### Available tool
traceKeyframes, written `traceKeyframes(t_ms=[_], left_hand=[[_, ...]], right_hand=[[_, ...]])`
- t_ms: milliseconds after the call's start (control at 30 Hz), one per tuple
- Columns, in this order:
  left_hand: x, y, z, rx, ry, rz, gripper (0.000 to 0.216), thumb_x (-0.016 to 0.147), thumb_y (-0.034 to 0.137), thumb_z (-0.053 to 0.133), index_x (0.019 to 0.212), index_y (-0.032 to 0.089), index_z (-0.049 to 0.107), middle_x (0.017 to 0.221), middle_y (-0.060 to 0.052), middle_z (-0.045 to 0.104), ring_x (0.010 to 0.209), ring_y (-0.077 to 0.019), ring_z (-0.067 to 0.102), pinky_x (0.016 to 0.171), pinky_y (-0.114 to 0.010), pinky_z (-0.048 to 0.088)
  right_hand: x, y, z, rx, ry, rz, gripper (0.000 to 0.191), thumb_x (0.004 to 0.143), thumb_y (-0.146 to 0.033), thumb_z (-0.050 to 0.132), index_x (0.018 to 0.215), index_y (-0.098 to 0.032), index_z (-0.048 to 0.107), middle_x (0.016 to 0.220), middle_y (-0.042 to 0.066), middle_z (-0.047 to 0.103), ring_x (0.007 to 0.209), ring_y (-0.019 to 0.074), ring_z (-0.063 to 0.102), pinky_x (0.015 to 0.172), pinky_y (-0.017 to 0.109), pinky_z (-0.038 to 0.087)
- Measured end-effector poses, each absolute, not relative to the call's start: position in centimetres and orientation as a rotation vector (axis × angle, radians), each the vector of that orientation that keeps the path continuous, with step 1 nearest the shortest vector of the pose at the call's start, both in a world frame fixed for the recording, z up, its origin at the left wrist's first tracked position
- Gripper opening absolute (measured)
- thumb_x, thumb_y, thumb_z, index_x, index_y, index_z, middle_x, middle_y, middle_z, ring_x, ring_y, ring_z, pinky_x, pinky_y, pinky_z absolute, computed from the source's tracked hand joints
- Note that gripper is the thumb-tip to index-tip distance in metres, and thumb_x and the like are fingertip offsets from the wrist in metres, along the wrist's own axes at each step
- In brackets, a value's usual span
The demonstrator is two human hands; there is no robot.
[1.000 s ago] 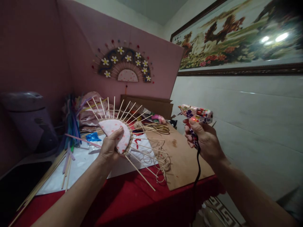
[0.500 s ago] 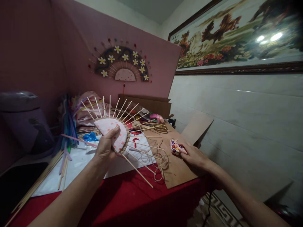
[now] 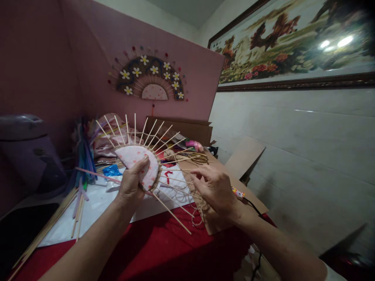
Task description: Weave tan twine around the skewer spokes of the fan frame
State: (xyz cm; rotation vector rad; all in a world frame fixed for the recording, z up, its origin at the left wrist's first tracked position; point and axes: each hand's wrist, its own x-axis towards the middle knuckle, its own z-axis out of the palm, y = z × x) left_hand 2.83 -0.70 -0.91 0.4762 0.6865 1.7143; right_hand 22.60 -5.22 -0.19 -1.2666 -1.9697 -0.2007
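Observation:
A half-round fan base [image 3: 136, 158] covered in pink-dotted fabric, with thin wooden sticks [image 3: 168, 134] fanning out from its curved edge, is gripped in my left hand [image 3: 131, 183]. The thumb lies on the fabric face; the fingers are hidden behind. A band of woven twine [image 3: 159, 171] follows the curve. My right hand [image 3: 215, 191] is at the ends of the right-hand sticks, its thumb and fingers curled together; what they pinch is too small to make out. Loose twine [image 3: 197, 218] hangs below it. Partly behind that hand lies a flower-patterned glue gun [image 3: 238, 192] with a black cord.
Cardboard [image 3: 213, 226] and white paper [image 3: 96, 210] cover part of the red tablecloth [image 3: 140, 249]. Bundled sticks [image 3: 47, 230], coloured strips [image 3: 83, 152] and a lilac bin [image 3: 32, 156] stand left. A finished flowered fan [image 3: 154, 72] hangs on the pink panel behind.
My right hand has let go of the glue gun on the cardboard and moved left to the stick ends. The left hand still holds the fan base, nearly unmoved.

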Motion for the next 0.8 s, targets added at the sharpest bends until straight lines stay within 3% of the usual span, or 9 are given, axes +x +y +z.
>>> traceKeyframes(t_ms=[233,500,800], left_hand=[[3.1,-0.9,-0.9,0.477,0.702,1.735,0.014,0.059,0.008,0.07,0.071,0.009,0.065,0.058,-0.002,0.068,0.046,-0.0124,0.061,0.045,-0.022,0.054],[3.0,-0.8,-1.1,0.481,0.695,1.727,0.017,0.057,0.01,0.072,0.072,0.009,0.065,0.061,-0.002,0.068,0.048,-0.0126,0.061,0.048,-0.022,0.055],[3.2,-1.0,-1.2,0.513,0.692,1.714,0.021,0.056,0.012,0.073,0.075,0.009,0.065,0.064,-0.004,0.069,0.051,-0.0145,0.063,0.05,-0.026,0.056]], right_hand=[[21.6,-3.8,-0.8,-1.607,-1.94,-0.345,0.017,0.078,-0.038,0.06,0.082,-0.024,0.07,0.066,0.003,0.069,0.063,0.0191,0.061,0.055,0.028,0.032],[21.3,-3.7,-0.9,-1.444,-1.946,-0.335,0.007,0.076,-0.022,0.058,0.07,-0.02,0.062,0.071,0.001,0.065,0.064,0.015,0.057,0.057,0.026,0.033],[20.7,-5.2,-0.9,-1.189,-2.058,-0.296,0.017,0.086,-0.017,0.047,0.082,-0.016,0.063,0.078,0.006,0.065,0.075,0.018,0.059,0.068,0.028,0.037]])
